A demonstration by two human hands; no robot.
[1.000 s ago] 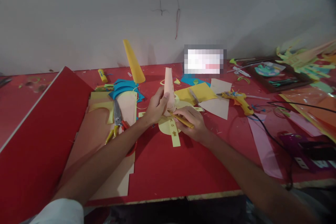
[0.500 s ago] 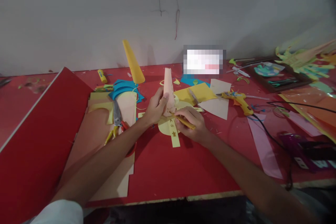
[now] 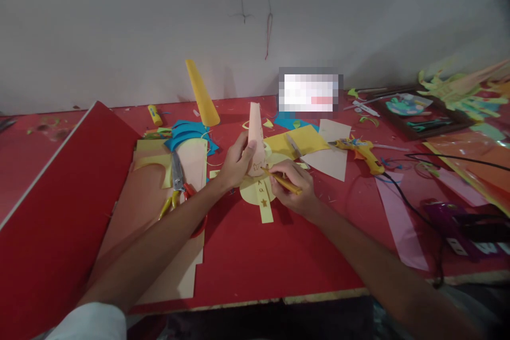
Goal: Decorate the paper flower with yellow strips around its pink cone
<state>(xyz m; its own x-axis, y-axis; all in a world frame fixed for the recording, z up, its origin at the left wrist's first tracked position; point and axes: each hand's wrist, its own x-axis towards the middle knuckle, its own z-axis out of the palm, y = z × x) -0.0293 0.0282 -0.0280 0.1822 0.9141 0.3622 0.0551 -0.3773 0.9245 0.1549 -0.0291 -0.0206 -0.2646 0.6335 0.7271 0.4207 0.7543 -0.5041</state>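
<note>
My left hand (image 3: 238, 162) is wrapped round the side of a pale pink paper cone (image 3: 256, 135), which stands narrow end up. Brown drawn lines mark the cone's lower front. In my right hand (image 3: 295, 186) is a gold-yellow pen (image 3: 287, 183), its tip at or very near the cone's lower right edge. Beneath the cone lies a pale yellow paper disc (image 3: 249, 194). A pale yellow strip (image 3: 266, 213) with letters and a brown star runs from it toward me. Part of the cone's left side is hidden by my left fingers.
Left are red-handled scissors (image 3: 178, 175) on pale paper sheets (image 3: 159, 271), blue paper pieces (image 3: 191, 135) and a leaning red board (image 3: 59, 207). A yellow cone (image 3: 202, 93) stands behind. On the right lie a yellow glue gun (image 3: 364, 155) with its cord, a dark tray (image 3: 458, 126) and a purple device (image 3: 458, 228).
My right hand and the pen have shifted slightly to the right along the cone's lower edge. More of the brown drawing shows. My left hand and the cone stay in place.
</note>
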